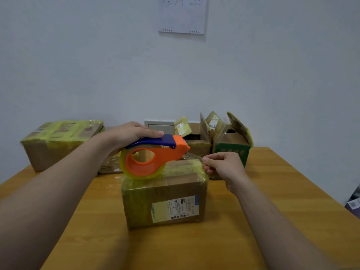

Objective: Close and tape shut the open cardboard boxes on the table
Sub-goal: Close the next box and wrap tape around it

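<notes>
The step in hand looks like the taping of the closed box in the lower middle of the frame. It sits on the bench, wound in yellowish tape, its label side facing the camera. The left hand comes in from the left, its grip wrapped round the blue handle of the orange tape dispenser, and the roll rests on the box's top near its left edge. The right hand, just right of the box's top corner, has a narrow grip, thumb and fingertips pinched together. The tape is clear and hard to make out, but the hand seems to be pinching the tape end drawn from the dispenser's mouth.

The next move, as I judge it, calls for that end to be pressed down on the box's right side. The dispenser would then be pulled across the seam under steady tension and tipped so the blade cuts.

More work waits behind: in the middle right of the frame a green box and a brown box beside it stand with flaps up, unsealed. At the middle left a larger taped box looks done
</notes>
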Action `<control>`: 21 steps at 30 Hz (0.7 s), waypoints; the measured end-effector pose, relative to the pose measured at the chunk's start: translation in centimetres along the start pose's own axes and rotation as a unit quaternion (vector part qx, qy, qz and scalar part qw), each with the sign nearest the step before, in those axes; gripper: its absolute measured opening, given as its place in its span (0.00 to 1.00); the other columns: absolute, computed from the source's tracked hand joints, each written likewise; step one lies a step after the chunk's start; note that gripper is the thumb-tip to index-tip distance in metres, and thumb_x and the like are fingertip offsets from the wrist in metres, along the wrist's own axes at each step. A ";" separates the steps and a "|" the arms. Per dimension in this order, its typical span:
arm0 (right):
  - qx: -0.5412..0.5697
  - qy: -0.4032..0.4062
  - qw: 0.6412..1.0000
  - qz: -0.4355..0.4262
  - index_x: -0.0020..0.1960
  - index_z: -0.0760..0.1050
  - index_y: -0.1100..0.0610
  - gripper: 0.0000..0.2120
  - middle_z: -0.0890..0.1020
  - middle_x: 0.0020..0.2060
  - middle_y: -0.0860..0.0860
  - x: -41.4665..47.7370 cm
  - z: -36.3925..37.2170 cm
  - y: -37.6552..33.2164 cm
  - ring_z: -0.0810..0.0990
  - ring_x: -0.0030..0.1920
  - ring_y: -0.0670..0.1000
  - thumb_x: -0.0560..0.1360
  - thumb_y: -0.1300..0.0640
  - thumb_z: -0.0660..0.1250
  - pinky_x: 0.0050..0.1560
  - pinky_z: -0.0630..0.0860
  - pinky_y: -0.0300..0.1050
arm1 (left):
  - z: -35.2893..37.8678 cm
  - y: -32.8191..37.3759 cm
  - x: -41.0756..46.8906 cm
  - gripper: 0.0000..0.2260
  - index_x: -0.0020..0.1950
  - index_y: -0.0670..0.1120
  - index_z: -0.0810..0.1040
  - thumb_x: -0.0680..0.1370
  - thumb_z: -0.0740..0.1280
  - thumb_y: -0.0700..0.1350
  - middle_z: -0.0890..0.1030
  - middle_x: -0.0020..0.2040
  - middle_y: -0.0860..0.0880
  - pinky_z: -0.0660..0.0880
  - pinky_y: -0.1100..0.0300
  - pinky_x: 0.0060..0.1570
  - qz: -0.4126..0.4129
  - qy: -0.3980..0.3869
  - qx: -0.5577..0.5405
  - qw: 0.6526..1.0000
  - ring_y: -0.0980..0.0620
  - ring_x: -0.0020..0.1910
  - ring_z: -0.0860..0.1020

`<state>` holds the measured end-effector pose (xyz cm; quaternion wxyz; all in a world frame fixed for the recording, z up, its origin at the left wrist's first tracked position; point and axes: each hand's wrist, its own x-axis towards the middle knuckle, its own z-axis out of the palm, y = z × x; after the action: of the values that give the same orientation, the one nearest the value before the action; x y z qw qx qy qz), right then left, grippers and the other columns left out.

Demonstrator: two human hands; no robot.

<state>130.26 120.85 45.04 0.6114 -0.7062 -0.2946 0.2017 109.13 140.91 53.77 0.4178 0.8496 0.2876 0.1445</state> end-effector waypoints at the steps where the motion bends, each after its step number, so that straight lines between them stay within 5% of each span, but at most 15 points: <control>1: -0.007 0.001 1.000 -0.009 0.48 0.86 0.60 0.01 0.87 0.37 0.55 0.0 0.1 0.0 0.85 0.35 0.48 0.77 0.63 0.75 0.38 0.81 0.40 | 0.0 0.0 0.0 0.51 0.54 0.43 0.85 0.46 0.74 0.80 0.88 0.46 0.44 0.79 0.53 0.46 -0.002 -0.007 0.002 1.000 0.47 0.40 0.85; 6: -0.033 -0.008 0.999 -0.035 0.48 0.85 0.59 0.02 0.87 0.37 0.55 -0.1 0.3 -0.1 0.86 0.36 0.49 0.78 0.62 0.74 0.39 0.81 0.39 | 0.2 -0.5 -0.3 0.49 0.52 0.40 0.83 0.50 0.75 0.79 0.87 0.44 0.43 0.79 0.52 0.46 0.027 0.024 -0.022 0.999 0.47 0.38 0.84; 11: -0.038 -0.022 0.999 -0.018 0.48 0.85 0.59 0.02 0.87 0.37 0.55 -0.2 0.6 -0.1 0.83 0.34 0.46 0.78 0.62 0.73 0.36 0.78 0.36 | 0.0 0.0 -0.3 0.25 0.40 0.41 0.77 0.71 0.73 0.64 0.81 0.41 0.36 0.74 0.55 0.42 0.097 0.036 -0.013 0.995 0.49 0.34 0.79; 21: -0.099 0.015 0.994 -0.033 0.47 0.84 0.57 0.02 0.86 0.33 0.54 -0.8 -0.2 0.5 0.86 0.34 0.50 0.76 0.64 0.74 0.37 0.82 0.41 | -0.3 1.2 2.0 0.25 0.38 0.51 0.85 0.61 0.76 0.73 0.86 0.42 0.45 0.78 0.53 0.46 0.029 -0.064 0.074 0.995 0.50 0.37 0.82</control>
<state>129.90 120.16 44.55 0.5494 -0.7559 -0.3272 0.1404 111.01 141.74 54.94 0.3668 0.8938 0.2452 0.0808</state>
